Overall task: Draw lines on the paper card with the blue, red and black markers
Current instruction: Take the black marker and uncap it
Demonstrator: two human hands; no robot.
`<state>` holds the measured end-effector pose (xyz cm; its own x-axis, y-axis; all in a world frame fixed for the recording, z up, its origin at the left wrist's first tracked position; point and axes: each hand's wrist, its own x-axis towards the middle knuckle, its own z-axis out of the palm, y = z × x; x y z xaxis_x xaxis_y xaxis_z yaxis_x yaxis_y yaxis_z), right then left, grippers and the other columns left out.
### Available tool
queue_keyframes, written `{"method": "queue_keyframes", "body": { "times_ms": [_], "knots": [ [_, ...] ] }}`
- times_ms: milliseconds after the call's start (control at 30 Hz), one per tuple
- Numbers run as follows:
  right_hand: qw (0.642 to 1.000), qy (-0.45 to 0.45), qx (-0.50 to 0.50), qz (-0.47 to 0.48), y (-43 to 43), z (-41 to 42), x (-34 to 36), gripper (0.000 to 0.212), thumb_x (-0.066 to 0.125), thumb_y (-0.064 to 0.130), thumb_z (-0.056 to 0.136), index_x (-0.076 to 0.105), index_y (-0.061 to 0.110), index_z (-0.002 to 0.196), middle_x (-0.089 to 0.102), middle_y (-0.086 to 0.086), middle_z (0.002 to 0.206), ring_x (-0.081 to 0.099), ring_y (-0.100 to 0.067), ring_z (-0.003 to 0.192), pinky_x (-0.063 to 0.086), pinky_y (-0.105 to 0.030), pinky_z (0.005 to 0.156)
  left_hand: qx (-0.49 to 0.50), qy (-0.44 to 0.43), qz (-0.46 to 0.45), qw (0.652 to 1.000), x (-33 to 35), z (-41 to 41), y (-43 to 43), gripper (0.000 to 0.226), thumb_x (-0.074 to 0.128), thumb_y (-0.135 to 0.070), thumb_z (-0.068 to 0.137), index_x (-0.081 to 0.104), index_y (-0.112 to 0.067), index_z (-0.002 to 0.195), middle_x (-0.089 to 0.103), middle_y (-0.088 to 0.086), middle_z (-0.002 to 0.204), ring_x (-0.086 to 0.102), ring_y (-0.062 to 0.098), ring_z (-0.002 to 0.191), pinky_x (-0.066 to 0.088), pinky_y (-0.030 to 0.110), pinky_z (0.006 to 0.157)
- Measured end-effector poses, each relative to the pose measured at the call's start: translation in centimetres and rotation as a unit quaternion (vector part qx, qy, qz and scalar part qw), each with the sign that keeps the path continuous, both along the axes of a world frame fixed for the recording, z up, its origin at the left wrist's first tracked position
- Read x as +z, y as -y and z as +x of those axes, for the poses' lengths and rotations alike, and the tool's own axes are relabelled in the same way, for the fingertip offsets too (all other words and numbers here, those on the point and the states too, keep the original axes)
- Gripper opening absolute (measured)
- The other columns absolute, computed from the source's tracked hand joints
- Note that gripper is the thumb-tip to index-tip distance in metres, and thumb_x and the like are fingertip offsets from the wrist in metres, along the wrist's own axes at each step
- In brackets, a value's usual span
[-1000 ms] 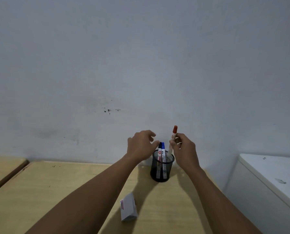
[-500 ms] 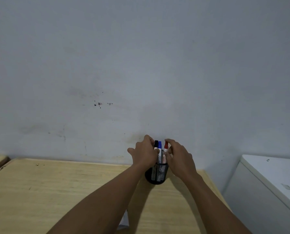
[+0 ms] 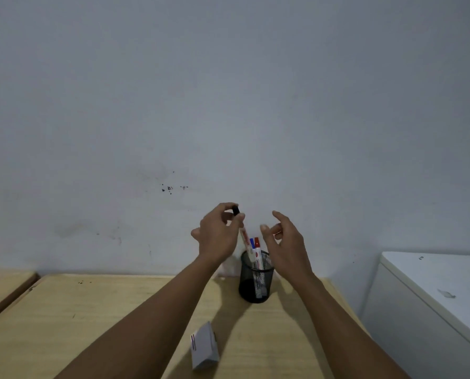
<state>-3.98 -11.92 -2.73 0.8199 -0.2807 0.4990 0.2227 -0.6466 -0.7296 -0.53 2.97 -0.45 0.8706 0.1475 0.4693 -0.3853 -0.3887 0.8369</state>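
My left hand (image 3: 219, 235) grips the black marker (image 3: 242, 231) near its black cap, holding it tilted with its lower end just above the black mesh pen cup (image 3: 255, 283). The blue marker (image 3: 252, 243) and the red marker (image 3: 257, 248) stand upright in the cup. My right hand (image 3: 285, 243) hovers to the right of the cup with its fingers apart, holding nothing. The white folded paper card (image 3: 204, 347) stands on the wooden table, in front of the cup and between my forearms.
The wooden table (image 3: 91, 310) meets a pale wall at the back. A second wooden surface (image 3: 1, 285) adjoins it on the left. A white cabinet (image 3: 433, 291) stands past the table's right edge.
The red marker went from my right hand into the cup and that hand let go. My left hand took hold of the black marker and lifted it up out of the cup.
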Motion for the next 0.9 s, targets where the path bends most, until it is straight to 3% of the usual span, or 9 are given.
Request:
{"method": "queue_keyframes", "body": {
  "times_ms": [100, 167, 267, 333, 400, 533, 667, 800, 900],
  "knots": [
    [0.987, 0.004, 0.03, 0.159, -1.4, -2.0, 2.9, 0.06, 0.055, 0.056, 0.093, 0.049, 0.021, 0.141, 0.063, 0.0, 0.102, 0.061, -0.01, 0.092, 0.046, -0.021, 0.077, -0.025, 0.006, -0.118, 0.993, 2.9, -1.9, -2.3, 0.013, 0.071, -0.04, 0.087, 0.066, -0.032, 0.097, 0.075, -0.016, 0.082, 0.066, 0.007, 0.094, 0.039, 0.041, 0.088],
    [0.955, -0.015, 0.064, 0.288, -2.4, -3.6, 4.4, 0.064, 0.052, 0.066, 0.087, 0.054, 0.023, 0.134, 0.063, -0.005, 0.115, 0.059, -0.016, 0.1, 0.049, -0.032, 0.084, -0.056, -0.02, -0.25, 0.967, 4.7, -3.7, -3.9, 0.02, 0.075, -0.035, 0.086, 0.068, -0.023, 0.1, 0.077, -0.006, 0.093, 0.068, 0.013, 0.095, 0.05, 0.036, 0.083],
    [0.883, -0.034, 0.166, 0.438, -4.1, -6.2, 5.7, 0.062, 0.063, 0.065, 0.077, 0.064, 0.019, 0.119, 0.062, -0.005, 0.105, 0.059, -0.022, 0.093, 0.049, -0.042, 0.075, -0.096, -0.101, -0.358, 0.923, 6.6, -6.5, -5.6, 0.028, 0.075, -0.036, 0.086, 0.069, -0.015, 0.104, 0.075, -0.001, 0.102, 0.063, 0.017, 0.088, 0.041, 0.032, 0.074],
    [0.872, -0.036, 0.211, 0.44, -5.7, -7.7, 6.2, 0.054, 0.073, 0.053, 0.076, 0.068, 0.016, 0.115, 0.063, -0.004, 0.101, 0.061, -0.022, 0.091, 0.05, -0.039, 0.071, -0.125, -0.14, -0.366, 0.911, 6.9, -8.4, -6.4, 0.031, 0.074, -0.039, 0.086, 0.07, -0.017, 0.106, 0.076, -0.005, 0.105, 0.063, 0.014, 0.092, 0.037, 0.038, 0.081],
    [0.89, -0.019, 0.222, 0.397, -7.5, -8.8, 6.5, 0.039, 0.078, 0.043, 0.079, 0.071, 0.019, 0.11, 0.064, 0.0, 0.099, 0.062, -0.019, 0.093, 0.052, -0.038, 0.072, -0.144, -0.152, -0.361, 0.909, 7.0, -10.2, -6.7, 0.033, 0.074, -0.04, 0.086, 0.071, -0.015, 0.108, 0.076, -0.006, 0.104, 0.063, 0.014, 0.097, 0.036, 0.041, 0.084],
    [0.884, 0.01, 0.222, 0.411, -10.6, -10.5, 7.3, 0.019, 0.076, 0.037, 0.085, 0.077, 0.023, 0.097, 0.067, 0.005, 0.089, 0.059, -0.015, 0.083, 0.048, -0.035, 0.073, -0.162, -0.148, -0.348, 0.911, 7.0, -12.8, -7.3, 0.034, 0.075, -0.04, 0.084, 0.074, -0.013, 0.104, 0.077, -0.007, 0.1, 0.065, 0.013, 0.098, 0.04, 0.031, 0.074],
    [0.87, 0.04, 0.211, 0.445, -11.7, -11.7, 7.8, 0.021, 0.072, 0.032, 0.09, 0.077, 0.012, 0.094, 0.063, 0.0, 0.075, 0.054, -0.016, 0.068, 0.043, -0.029, 0.061, -0.158, -0.151, -0.349, 0.911, 6.8, -14.4, -8.1, 0.036, 0.076, -0.044, 0.082, 0.074, -0.017, 0.105, 0.077, -0.009, 0.101, 0.062, 0.014, 0.099, 0.039, 0.031, 0.072],
    [0.847, 0.046, 0.227, 0.478, -11.9, -12.8, 7.9, 0.022, 0.073, 0.026, 0.09, 0.076, 0.005, 0.098, 0.072, -0.005, 0.086, 0.062, -0.017, 0.07, 0.051, -0.031, 0.066, -0.179, -0.175, -0.367, 0.896, 7.0, -15.5, -8.6, 0.025, 0.074, -0.038, 0.086, 0.075, -0.021, 0.105, 0.077, -0.013, 0.101, 0.061, 0.011, 0.105, 0.037, 0.04, 0.087],
    [0.831, 0.047, 0.253, 0.494, -12.1, -13.4, 8.0, 0.015, 0.076, 0.017, 0.086, 0.074, 0.006, 0.095, 0.074, -0.008, 0.085, 0.067, -0.017, 0.072, 0.056, -0.029, 0.067, -0.173, -0.176, -0.375, 0.894, 7.2, -15.9, -8.8, 0.019, 0.075, -0.034, 0.086, 0.077, -0.021, 0.1, 0.077, -0.009, 0.105, 0.063, 0.012, 0.104, 0.04, 0.038, 0.083]
  ]
}}
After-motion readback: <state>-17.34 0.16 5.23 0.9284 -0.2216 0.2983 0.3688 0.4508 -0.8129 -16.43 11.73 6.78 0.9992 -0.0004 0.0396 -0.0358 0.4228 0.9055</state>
